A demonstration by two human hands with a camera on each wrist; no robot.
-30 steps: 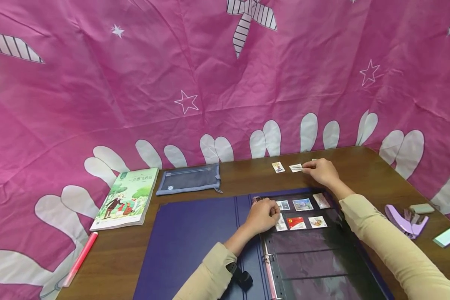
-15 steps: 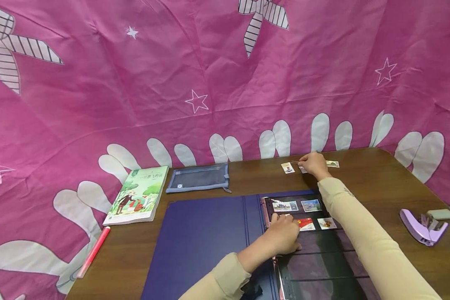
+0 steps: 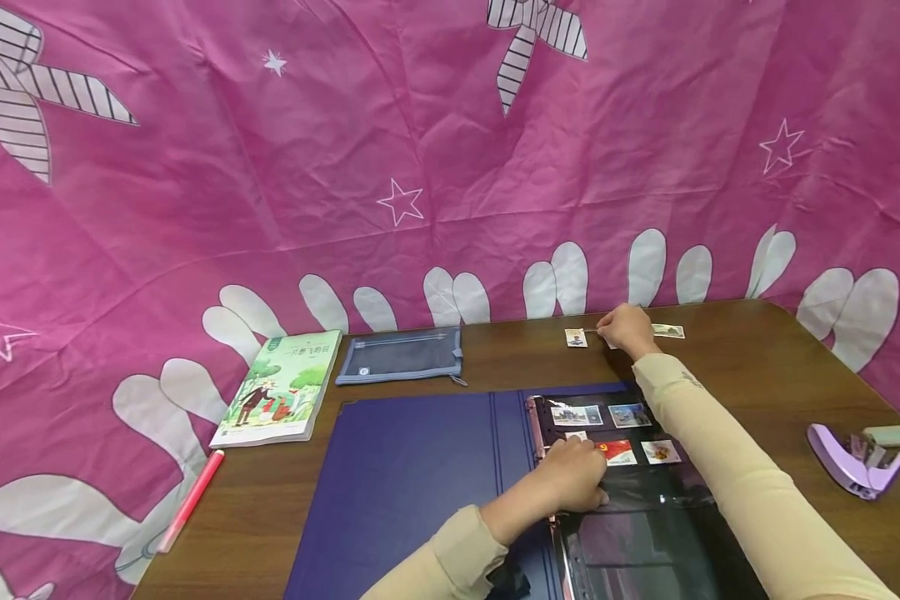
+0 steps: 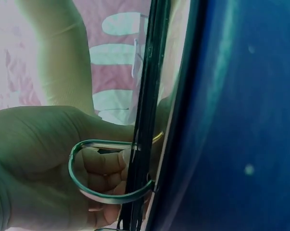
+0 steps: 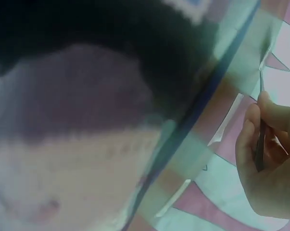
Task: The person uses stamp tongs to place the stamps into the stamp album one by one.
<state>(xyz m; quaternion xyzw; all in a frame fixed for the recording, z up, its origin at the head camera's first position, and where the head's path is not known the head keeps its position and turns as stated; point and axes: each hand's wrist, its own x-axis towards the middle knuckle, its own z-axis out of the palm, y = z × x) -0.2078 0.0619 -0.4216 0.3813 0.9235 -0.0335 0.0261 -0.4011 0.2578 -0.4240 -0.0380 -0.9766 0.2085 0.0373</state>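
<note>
My right hand [image 3: 627,331] holds slim metal tweezers [image 5: 260,144] at the back of the table. Their tip is beside a pale stamp [image 5: 267,55] in the right wrist view. A small character stamp [image 3: 576,337] lies left of that hand, and a greenish stamp [image 3: 669,332] lies right of it. My left hand [image 3: 572,477], fingers bent, rests on the black pocket page [image 3: 645,542] of an open blue stamp album [image 3: 412,475]. Stamps fill parts of its upper two rows, among them a red stamp [image 3: 617,452]. In the left wrist view a metal binder ring [image 4: 75,163] crosses before the fingers.
A green book [image 3: 277,387], a mesh zip pouch [image 3: 401,357] and a red pen-like stick [image 3: 191,500] lie on the left. At the right are a lilac stapler-like tool [image 3: 855,467] and an eraser-like block [image 3: 891,436]. A pink curtain [image 3: 345,167] hangs behind the table.
My right hand with the tweezers has moved slightly back and left over the middle loose stamp. My left hand has moved down onto the album page. The view has swung left.
</note>
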